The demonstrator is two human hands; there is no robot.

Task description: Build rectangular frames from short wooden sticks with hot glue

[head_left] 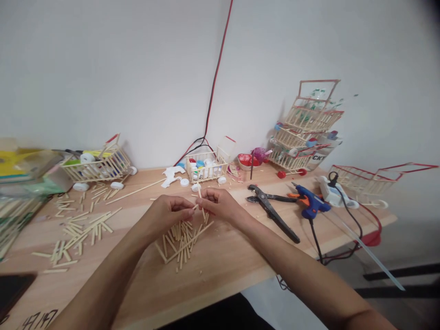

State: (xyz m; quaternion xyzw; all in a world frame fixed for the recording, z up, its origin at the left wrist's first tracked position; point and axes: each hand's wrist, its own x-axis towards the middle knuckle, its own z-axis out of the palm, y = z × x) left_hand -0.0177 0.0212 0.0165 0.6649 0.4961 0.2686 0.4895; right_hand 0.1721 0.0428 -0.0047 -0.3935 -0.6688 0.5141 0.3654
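Over the middle of the wooden table, my left hand point(172, 211) pinches the end of a thin wooden stick point(195, 207) between thumb and fingers. Close beside it, my right hand point(218, 204) is closed on another short wooden stick point(199, 189), which points upward. The two sticks come together between the fingertips; whether they are joined I cannot tell. Just below my hands lies a heap of short cut sticks point(184, 240), with a cornered stick frame point(166, 261) around its near side. My left hand partly hides the far part of this frame.
Loose sticks point(82, 231) lie scattered at left. Small stick carts point(99, 167) with white wheels line the wall, and more carts point(292, 146) are stacked at right. Black-handled pliers point(271, 208), a blue glue gun point(312, 201) with its cord and a white power strip point(333, 191) occupy the right side.
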